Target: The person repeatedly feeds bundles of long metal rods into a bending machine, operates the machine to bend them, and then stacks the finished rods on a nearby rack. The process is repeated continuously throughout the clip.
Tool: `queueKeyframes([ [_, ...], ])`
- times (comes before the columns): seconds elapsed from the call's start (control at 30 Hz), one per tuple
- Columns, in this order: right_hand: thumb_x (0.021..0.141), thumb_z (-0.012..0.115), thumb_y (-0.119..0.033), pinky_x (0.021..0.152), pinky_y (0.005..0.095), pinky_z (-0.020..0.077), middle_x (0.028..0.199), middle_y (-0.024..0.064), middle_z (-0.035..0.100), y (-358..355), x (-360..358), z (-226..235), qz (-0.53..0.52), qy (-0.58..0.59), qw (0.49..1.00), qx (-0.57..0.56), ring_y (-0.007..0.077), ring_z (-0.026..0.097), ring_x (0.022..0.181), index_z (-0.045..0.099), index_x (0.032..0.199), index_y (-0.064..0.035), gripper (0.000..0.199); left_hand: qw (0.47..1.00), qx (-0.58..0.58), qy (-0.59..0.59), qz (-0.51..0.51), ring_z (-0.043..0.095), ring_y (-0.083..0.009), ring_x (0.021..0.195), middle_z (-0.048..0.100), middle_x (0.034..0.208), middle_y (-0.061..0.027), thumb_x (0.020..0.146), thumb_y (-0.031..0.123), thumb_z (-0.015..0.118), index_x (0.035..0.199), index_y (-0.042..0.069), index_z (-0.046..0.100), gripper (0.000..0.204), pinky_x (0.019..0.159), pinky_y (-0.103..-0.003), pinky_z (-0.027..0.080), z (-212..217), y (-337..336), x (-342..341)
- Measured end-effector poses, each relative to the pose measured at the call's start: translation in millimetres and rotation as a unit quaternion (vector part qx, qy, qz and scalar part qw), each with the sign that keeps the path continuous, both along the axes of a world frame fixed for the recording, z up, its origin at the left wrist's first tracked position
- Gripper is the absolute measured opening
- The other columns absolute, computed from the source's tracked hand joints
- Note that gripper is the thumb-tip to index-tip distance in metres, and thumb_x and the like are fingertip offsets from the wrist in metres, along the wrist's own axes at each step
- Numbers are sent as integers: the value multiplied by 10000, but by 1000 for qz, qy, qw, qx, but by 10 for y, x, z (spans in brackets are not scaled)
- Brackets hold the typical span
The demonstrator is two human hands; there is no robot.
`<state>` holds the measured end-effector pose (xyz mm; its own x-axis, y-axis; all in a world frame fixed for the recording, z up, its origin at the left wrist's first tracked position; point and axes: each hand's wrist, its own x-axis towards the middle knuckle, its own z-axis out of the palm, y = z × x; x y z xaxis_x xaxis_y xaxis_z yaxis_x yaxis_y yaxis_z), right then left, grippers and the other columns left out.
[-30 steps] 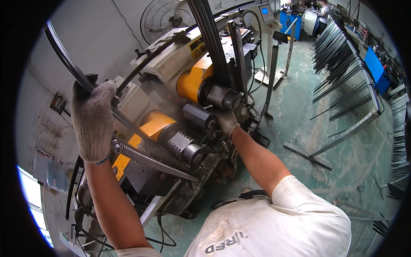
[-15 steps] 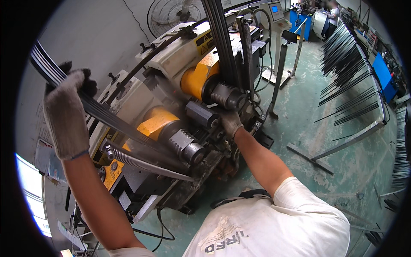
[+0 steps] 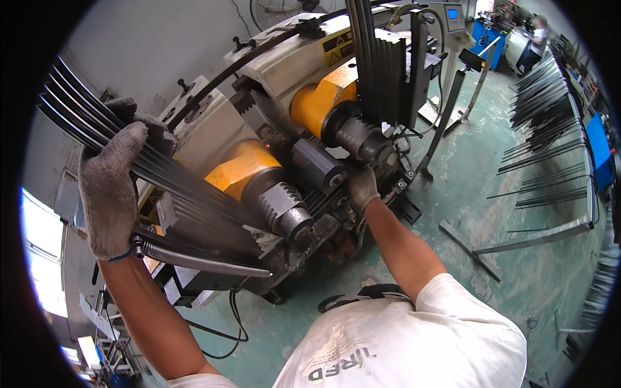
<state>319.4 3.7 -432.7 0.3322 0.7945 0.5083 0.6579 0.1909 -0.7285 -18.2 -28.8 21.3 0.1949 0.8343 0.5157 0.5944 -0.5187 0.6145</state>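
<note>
My left hand, in a grey knitted glove, is raised at the left and closed around a fan of long dark metal bars. The bars slope down to the right, behind a toothed steel die on the near yellow arm of the machine. My right hand, also gloved, reaches in beside a dark faceted block, below the second toothed die. Its fingers are hidden there. More dark bars rise steeply beside the far yellow arm.
A coiled metal hose lies across the near side of the machine. To the right, a rack holds many dark bars over the green floor. A control box with a blue screen stands behind; another person is far off.
The bars in my left hand have spread apart and sit lower at the hand. My right hand stays by the block. The whole view has shifted slightly.
</note>
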Motion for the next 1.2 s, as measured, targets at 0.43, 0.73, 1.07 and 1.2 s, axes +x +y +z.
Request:
queueKeyframes([
  [0.43, 983, 663, -84, 1129, 450, 506, 1345, 159, 756, -120, -9, 127, -28, -188, 982, -4, 359, 679, 1295, 794, 1272, -100, 318, 977, 104, 176, -56, 842, -256, 1015, 844, 1122, -135, 1145, 262, 582, 1310, 52, 765, 323, 895, -353, 713, -22, -28, -184],
  [0.73, 968, 588, 6, 1200, 445, 463, 1412, 176, 706, -107, 55, -16, 9, -168, 985, -32, 338, 626, 1376, 708, 1479, -150, 547, 925, 219, 306, -54, 841, -230, 1023, 849, 1137, -96, 1142, 212, 554, 1314, 123, 781, 299, 920, -337, 706, -48, 49, -264],
  [1.07, 1013, 621, -177, 1033, 428, 553, 1272, 121, 752, 32, 168, -199, -6, -185, 982, -27, 274, 713, 1164, 737, 1360, -95, 375, 846, 321, 422, -54, 830, -257, 1046, 837, 1157, -48, 1086, 190, 654, 1408, 139, 689, 328, 918, -342, 688, 62, 29, -236],
  [1.2, 1057, 699, -398, 949, 381, 587, 1242, 77, 754, 66, 433, -400, 192, 570, 789, -124, 192, 717, 1041, 722, 1329, 2, 483, 935, 315, 160, -41, 687, -135, 663, 651, 724, 44, 930, 151, 776, 869, 179, 684, 114, 732, -316, 600, -210, -108, 23],
])
